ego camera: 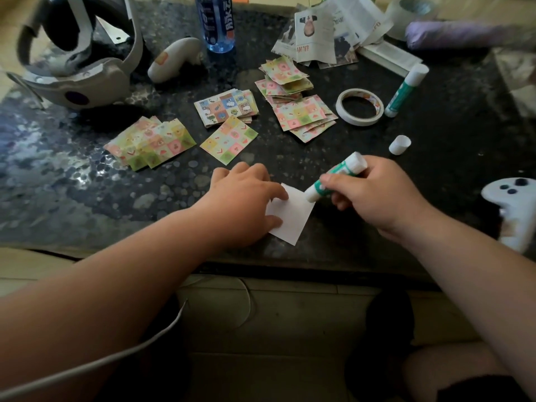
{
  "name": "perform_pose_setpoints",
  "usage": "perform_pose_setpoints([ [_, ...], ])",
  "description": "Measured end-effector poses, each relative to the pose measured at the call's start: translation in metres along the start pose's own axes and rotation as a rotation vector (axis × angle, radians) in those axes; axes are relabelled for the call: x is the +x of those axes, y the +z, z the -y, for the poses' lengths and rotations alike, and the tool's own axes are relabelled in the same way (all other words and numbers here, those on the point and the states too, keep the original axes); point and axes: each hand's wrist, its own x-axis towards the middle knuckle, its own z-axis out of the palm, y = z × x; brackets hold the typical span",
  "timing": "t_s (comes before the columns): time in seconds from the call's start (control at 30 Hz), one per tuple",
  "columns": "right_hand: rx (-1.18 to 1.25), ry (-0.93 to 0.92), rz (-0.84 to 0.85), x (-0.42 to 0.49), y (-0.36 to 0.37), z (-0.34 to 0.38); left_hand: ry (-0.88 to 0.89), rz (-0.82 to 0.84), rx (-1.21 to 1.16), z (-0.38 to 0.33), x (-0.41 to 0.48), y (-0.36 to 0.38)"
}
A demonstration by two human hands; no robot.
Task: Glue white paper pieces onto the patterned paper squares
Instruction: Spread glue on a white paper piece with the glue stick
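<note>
The left hand lies with straight fingers pressing the white paper piece flat on the dark table; the right hand curls round an uncapped glue stick, its tip touching the paper's corner. Behind, patterned paper squares lie in piles. A blue bottle bears white Chinese characters, too blurred to read.
</note>
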Motion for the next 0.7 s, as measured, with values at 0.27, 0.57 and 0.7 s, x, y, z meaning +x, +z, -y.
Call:
perform_pose_setpoints([
  [0.27, -0.094, 0.012, -0.012, -0.001, 0.007, -0.005, -0.018, 0.034, -0.011, -0.001, -0.002, -0.001],
  [0.57, -0.200, -0.025, 0.032, -0.005, 0.005, 0.002, -0.030, 0.058, -0.013, -0.003, -0.002, 0.001],
  [0.7, -0.287, -0.032, 0.145, -0.009, 0.005, 0.007, -0.035, 0.063, -0.016, -0.003, -0.002, 0.002],
])
